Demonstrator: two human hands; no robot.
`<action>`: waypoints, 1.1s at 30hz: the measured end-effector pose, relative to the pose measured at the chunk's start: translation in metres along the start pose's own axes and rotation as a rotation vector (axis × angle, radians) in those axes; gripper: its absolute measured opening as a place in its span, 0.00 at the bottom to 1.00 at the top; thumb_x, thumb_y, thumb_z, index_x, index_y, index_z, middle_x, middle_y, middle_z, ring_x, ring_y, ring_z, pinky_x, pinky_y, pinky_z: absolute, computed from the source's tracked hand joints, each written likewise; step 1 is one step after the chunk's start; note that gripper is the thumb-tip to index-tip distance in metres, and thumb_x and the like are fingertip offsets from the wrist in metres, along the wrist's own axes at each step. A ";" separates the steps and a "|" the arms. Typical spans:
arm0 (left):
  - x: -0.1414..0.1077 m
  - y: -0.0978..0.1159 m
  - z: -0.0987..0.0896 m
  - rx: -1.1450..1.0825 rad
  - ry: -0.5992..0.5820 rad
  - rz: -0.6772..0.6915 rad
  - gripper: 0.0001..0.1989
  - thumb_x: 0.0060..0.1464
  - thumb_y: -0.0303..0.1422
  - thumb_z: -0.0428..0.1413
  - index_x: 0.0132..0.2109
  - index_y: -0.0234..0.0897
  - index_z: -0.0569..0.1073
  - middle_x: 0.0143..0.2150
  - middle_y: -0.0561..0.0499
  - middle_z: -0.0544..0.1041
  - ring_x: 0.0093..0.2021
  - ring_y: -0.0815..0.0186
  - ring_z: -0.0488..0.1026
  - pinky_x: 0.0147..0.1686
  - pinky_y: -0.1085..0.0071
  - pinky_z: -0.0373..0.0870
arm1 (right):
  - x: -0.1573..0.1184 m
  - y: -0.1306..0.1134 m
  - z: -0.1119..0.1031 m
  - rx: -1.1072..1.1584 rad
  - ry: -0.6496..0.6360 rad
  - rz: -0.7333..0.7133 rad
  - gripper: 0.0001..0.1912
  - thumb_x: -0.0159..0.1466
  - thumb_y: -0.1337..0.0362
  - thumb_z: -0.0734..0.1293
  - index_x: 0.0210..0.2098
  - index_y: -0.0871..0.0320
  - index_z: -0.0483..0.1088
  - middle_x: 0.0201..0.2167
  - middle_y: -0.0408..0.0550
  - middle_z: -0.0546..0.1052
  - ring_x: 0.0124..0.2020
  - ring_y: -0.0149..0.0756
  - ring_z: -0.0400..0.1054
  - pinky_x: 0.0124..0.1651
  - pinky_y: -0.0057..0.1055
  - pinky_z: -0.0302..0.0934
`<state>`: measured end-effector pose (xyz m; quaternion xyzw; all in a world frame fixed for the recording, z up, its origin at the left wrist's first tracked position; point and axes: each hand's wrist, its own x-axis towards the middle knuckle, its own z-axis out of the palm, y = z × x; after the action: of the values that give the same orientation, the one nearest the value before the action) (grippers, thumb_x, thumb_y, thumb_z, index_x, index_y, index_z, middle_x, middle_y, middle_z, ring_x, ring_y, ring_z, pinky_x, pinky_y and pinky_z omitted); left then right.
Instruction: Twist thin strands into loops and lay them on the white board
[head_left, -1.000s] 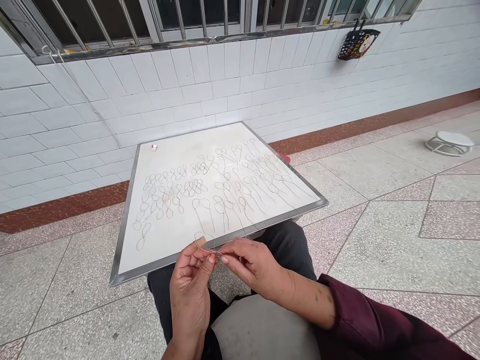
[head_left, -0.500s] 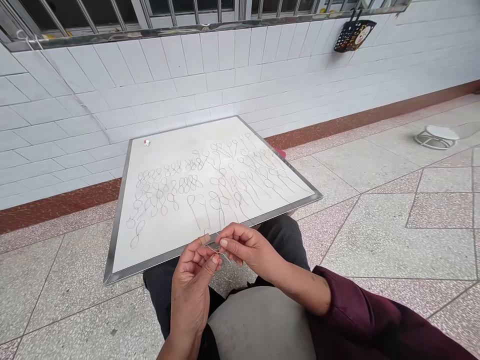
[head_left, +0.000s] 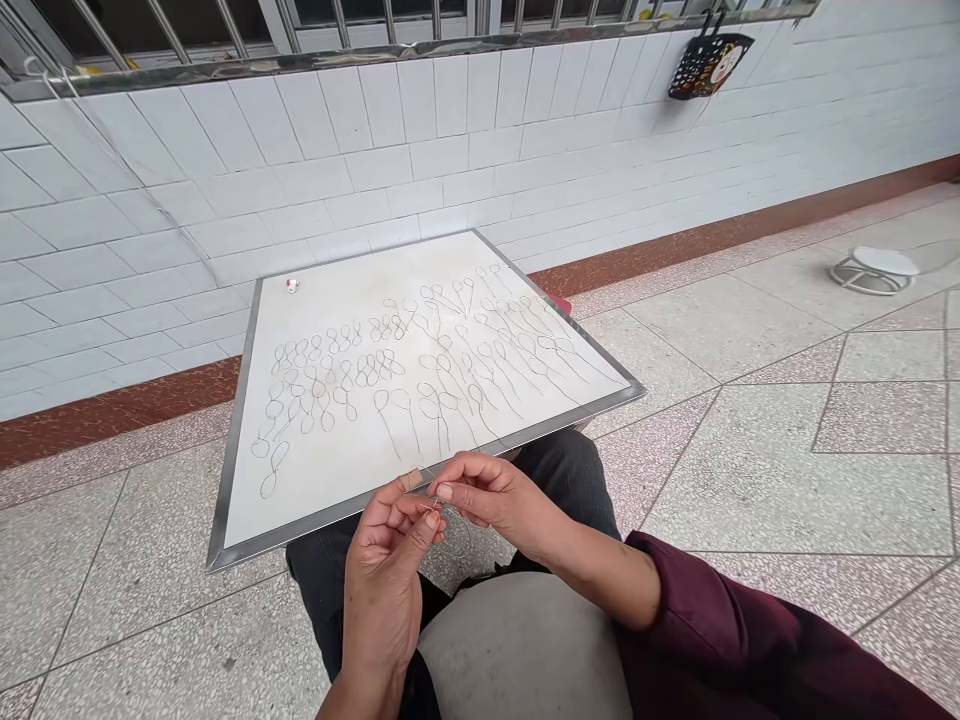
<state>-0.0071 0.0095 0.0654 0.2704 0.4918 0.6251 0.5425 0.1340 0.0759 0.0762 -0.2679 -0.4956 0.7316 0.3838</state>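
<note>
Over my lap, just off the table's near edge, my left hand pinches a thin wire between thumb and fingers. A tan bandage is wrapped round one of its fingertips. My right hand pinches the same wire close beside the left fingertips. The exact ends of the wire are too fine to make out. On the white table lie several bent wires: figure-eight loops to the left, and single loops with long straight tails to the right.
A small white-and-red object sits at the table's far left corner. The table stands by a tiled wall. A black basket hangs from the window ledge. A white stool stands on the floor at the right.
My right fingers have come slightly nearer the left fingertips, and the wire between them has shifted, with its loop showing less. The wires on the table have not moved.
</note>
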 end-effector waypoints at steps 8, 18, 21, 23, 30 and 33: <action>0.000 -0.006 -0.004 0.059 0.029 0.069 0.19 0.50 0.34 0.69 0.50 0.43 0.78 0.32 0.56 0.74 0.31 0.70 0.70 0.34 0.72 0.72 | 0.001 0.004 0.000 0.012 -0.024 0.015 0.17 0.60 0.51 0.74 0.30 0.58 0.71 0.20 0.36 0.67 0.22 0.27 0.61 0.28 0.28 0.57; 0.001 -0.006 -0.003 0.082 0.036 0.056 0.20 0.50 0.35 0.68 0.51 0.42 0.77 0.32 0.56 0.74 0.31 0.70 0.71 0.36 0.71 0.73 | 0.003 0.010 -0.004 0.007 -0.002 0.001 0.17 0.60 0.51 0.74 0.30 0.58 0.71 0.20 0.35 0.67 0.23 0.27 0.60 0.28 0.27 0.56; 0.001 -0.006 -0.002 0.069 0.033 0.049 0.20 0.50 0.35 0.68 0.51 0.42 0.77 0.32 0.56 0.75 0.31 0.70 0.72 0.37 0.70 0.73 | 0.002 0.009 -0.005 -0.020 0.007 0.003 0.16 0.61 0.51 0.74 0.30 0.57 0.71 0.20 0.35 0.66 0.23 0.26 0.59 0.29 0.27 0.55; 0.002 -0.006 -0.001 0.046 0.049 0.054 0.20 0.48 0.35 0.69 0.49 0.41 0.77 0.33 0.55 0.75 0.31 0.70 0.73 0.37 0.70 0.73 | 0.002 0.009 -0.006 -0.052 0.020 0.011 0.16 0.61 0.51 0.73 0.31 0.57 0.71 0.20 0.35 0.65 0.24 0.26 0.58 0.30 0.27 0.54; 0.005 -0.005 0.002 0.003 0.066 0.007 0.21 0.45 0.34 0.70 0.48 0.40 0.78 0.32 0.55 0.76 0.30 0.70 0.74 0.37 0.69 0.75 | 0.003 0.009 -0.007 -0.083 0.038 0.031 0.17 0.61 0.49 0.73 0.31 0.57 0.71 0.22 0.36 0.66 0.25 0.27 0.59 0.30 0.27 0.54; 0.005 -0.005 0.001 0.011 0.062 0.005 0.22 0.46 0.34 0.70 0.49 0.39 0.78 0.31 0.56 0.75 0.30 0.70 0.74 0.37 0.69 0.74 | 0.003 0.010 -0.007 -0.071 0.025 0.035 0.17 0.60 0.49 0.73 0.31 0.57 0.71 0.22 0.36 0.67 0.25 0.28 0.61 0.30 0.27 0.55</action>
<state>-0.0053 0.0143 0.0600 0.2549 0.5109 0.6318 0.5242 0.1343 0.0802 0.0645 -0.2990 -0.5118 0.7167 0.3674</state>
